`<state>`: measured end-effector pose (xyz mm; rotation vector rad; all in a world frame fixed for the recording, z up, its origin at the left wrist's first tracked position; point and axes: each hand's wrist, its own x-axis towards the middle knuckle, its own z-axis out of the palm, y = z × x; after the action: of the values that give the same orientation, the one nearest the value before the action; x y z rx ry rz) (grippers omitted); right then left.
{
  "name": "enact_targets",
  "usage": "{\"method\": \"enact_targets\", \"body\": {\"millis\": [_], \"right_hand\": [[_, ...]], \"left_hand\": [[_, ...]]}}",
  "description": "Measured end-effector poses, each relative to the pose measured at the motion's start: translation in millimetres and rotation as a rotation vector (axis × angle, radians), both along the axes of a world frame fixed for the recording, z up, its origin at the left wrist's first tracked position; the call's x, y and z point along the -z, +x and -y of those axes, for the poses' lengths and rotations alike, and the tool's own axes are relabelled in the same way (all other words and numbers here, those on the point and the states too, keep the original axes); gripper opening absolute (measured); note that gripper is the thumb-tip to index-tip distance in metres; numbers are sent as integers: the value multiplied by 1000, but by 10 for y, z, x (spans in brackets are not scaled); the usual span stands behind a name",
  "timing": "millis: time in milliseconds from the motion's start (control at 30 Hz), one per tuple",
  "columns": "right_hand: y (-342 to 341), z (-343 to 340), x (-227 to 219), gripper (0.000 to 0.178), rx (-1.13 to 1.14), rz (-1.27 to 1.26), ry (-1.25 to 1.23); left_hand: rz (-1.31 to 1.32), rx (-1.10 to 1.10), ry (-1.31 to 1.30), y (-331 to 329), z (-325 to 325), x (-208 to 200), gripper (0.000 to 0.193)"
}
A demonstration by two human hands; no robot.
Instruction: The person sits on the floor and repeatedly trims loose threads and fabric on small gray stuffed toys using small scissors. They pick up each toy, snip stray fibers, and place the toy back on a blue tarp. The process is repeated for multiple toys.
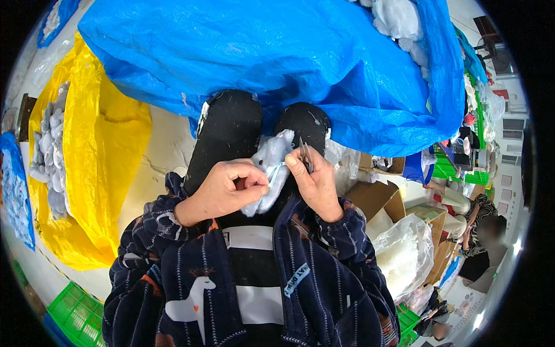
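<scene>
A pale grey-blue plush piece [270, 151] with a small dark eye-like spot lies over my lap, between my knees. Across it runs a thin light blue ribbon or cord [274, 172]. My left hand [224, 189] is closed, its thumb and forefinger pinching the ribbon at the plush's left side; the fingertips partly cover the spot. In my right hand [315, 182] is a small pair of metal scissors [306, 155], blades pointing up and away from me. The thumb and forefinger of that hand also press together at the ribbon's upper end. The scissors' handles are mostly hidden by my fingers.
A large blue woven sack [248, 52] with plush pieces [399, 20] lies beyond my knees. At left stands a yellow sack [92, 156] of grey plush pieces [51, 153]. Cardboard boxes [376, 199] and a clear bag of white stuffing [404, 254] are at right, with other people beyond.
</scene>
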<state>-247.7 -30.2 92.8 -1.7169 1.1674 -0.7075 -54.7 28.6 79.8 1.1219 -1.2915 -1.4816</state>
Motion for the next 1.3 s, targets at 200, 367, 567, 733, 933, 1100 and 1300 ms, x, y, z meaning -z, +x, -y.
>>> {"method": "enact_targets", "body": {"millis": [200, 367, 567, 733, 933, 1100, 1300], "right_hand": [[-1, -25, -10, 26, 22, -11, 104], [15, -40, 29, 24, -23, 11, 62], [30, -1, 51, 21, 5, -12, -23], [-28, 47, 103, 18, 40, -6, -68], [-84, 126, 261, 19, 105, 81, -174], [-98, 237, 491, 22, 100, 138, -180], [-195, 254, 597, 27, 73, 96, -284]], "left_hand": [[152, -75, -118, -63, -17, -30, 7], [366, -138, -325, -145, 7, -39, 8], [140, -107, -123, -113, -26, -40, 7], [128, -38, -127, -79, 25, -21, 7], [249, -10, -306, -124, 73, 53, 7], [367, 40, -261, -174, 154, 51, 8], [416, 89, -233, -313, 199, 2, 9]]}}
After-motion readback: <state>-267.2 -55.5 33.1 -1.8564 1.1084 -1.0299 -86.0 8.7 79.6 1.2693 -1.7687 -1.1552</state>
